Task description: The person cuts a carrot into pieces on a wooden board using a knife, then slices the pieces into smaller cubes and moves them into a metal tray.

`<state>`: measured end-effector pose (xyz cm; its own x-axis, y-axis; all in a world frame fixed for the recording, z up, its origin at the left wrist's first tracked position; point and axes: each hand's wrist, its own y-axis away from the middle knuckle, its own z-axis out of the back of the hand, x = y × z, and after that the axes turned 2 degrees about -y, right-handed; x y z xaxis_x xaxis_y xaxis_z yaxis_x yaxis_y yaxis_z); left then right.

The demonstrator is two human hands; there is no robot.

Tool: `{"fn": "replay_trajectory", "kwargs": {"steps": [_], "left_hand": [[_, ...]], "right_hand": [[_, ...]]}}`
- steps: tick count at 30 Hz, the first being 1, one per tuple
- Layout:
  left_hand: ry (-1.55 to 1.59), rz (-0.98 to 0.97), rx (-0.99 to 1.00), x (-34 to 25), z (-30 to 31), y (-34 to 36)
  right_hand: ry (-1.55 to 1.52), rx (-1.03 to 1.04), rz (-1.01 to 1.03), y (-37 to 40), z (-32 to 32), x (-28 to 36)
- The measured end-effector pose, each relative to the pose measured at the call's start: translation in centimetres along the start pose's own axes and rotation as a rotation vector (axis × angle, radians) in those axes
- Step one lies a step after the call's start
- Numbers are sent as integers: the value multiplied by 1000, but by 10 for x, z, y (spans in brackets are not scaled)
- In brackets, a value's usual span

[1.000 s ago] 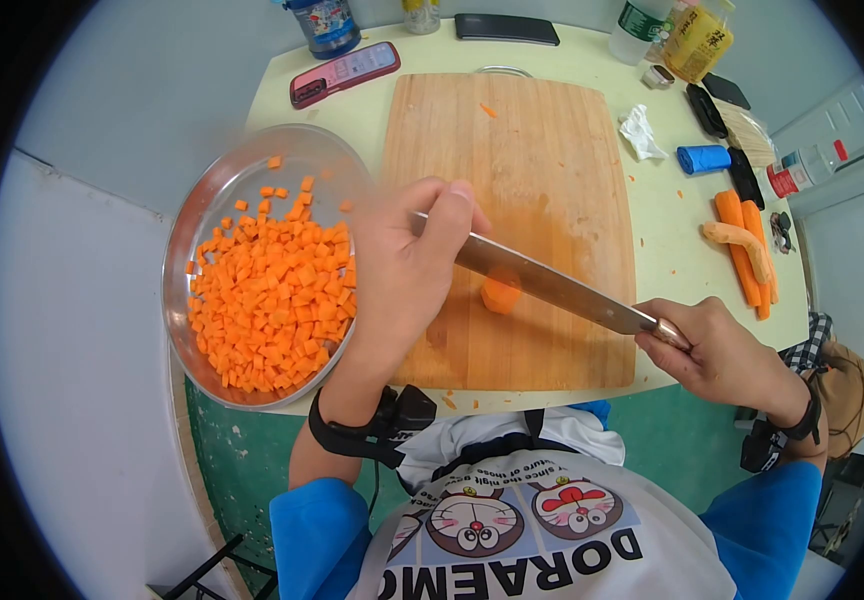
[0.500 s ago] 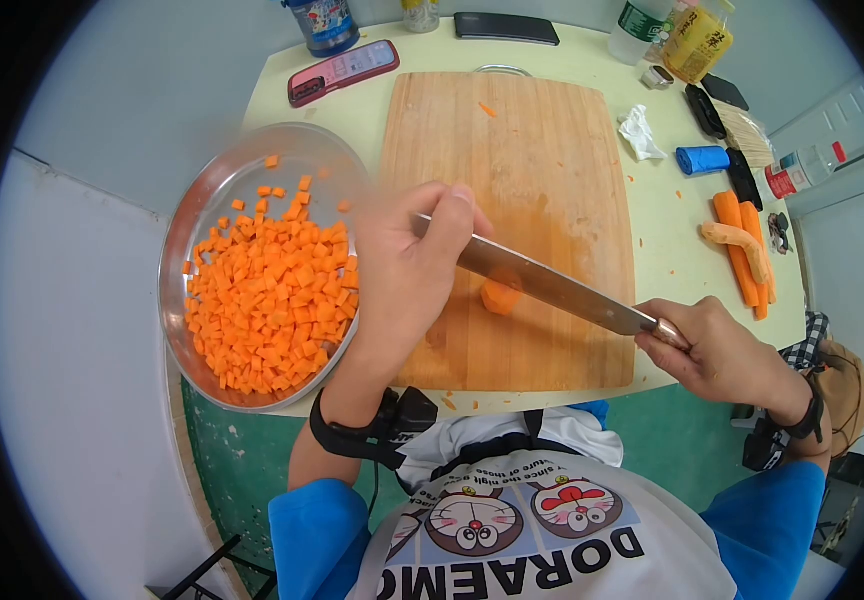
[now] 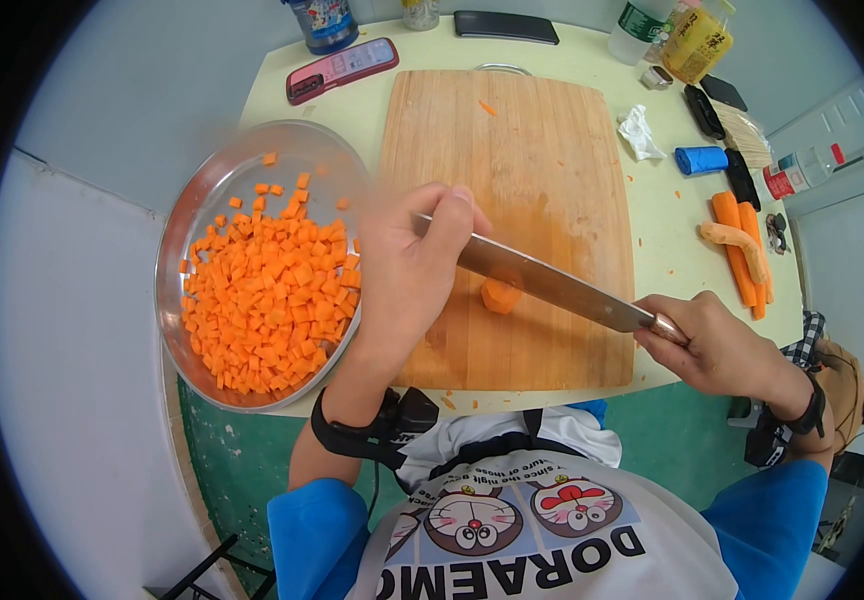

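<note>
My right hand is wrapped round the handle of a kitchen knife, whose broad blade slants up to the left over the board. At the blade's far end, my left hand pinches it between thumb and fingers. Partly under the blade, a short orange carrot piece rests on the wooden cutting board. To the left of my left hand, a round metal tray holds a heap of diced carrot.
Peeled carrots lie right of the board near a blue roll and a crumpled tissue. A phone, a blue bottle, a black case and a yellow-labelled bottle line the table's back.
Both hands and the knife stay almost in place. The view has shifted very slightly; nothing was taken hold of or let go.
</note>
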<state>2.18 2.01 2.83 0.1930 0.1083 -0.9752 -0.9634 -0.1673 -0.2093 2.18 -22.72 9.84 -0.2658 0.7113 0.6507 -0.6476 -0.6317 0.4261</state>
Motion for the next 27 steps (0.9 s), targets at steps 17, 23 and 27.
{"fn": "replay_trajectory", "kwargs": {"steps": [17,23,27], "left_hand": [[-2,39,-16,5,-1,1],[-78,143,-35,16,-1,9],[-44,125,-54,22,-1,5]], "right_hand": [[10,8,-5,-3,-1,-2],[64,40,-39,-10,-7,-8],[52,56,-9,-13,0,-7]]}}
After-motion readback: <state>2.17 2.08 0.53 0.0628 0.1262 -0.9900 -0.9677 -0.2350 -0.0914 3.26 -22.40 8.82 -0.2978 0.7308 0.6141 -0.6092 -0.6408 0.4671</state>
